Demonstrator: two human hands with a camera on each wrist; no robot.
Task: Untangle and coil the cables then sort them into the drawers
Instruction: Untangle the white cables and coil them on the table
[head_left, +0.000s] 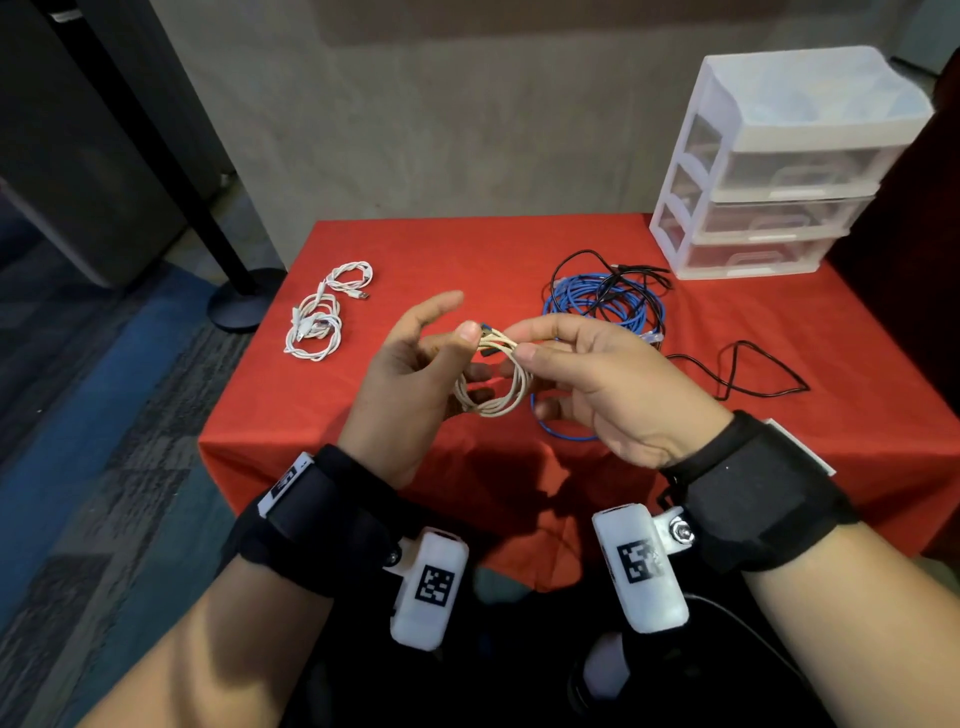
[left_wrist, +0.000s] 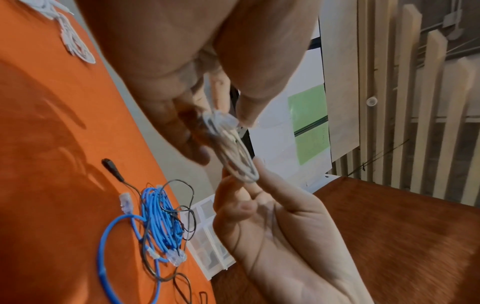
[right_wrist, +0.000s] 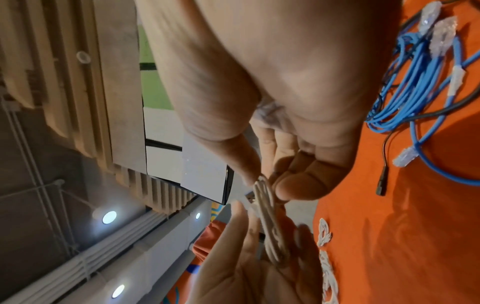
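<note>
A cream cable coil (head_left: 493, 382) hangs between both hands above the red table (head_left: 467, 249). My left hand (head_left: 462, 353) pinches the coil's top left under its thumb, index finger stretched forward; the pinch shows in the left wrist view (left_wrist: 226, 119). My right hand (head_left: 522, 343) pinches the coil's top right between thumb and index finger, other fingers behind the loops. A USB plug pokes out at the top of the coil (right_wrist: 270, 226). Blue cables (head_left: 602, 301) lie tangled with a black cable (head_left: 613, 270). Two white coiled cables (head_left: 317, 317) lie at the left.
A white three-drawer unit (head_left: 779, 166) stands at the table's back right corner, drawers closed. A loose black cable (head_left: 753, 369) snakes along the right side. A black stand base (head_left: 244, 301) sits on the floor left of the table.
</note>
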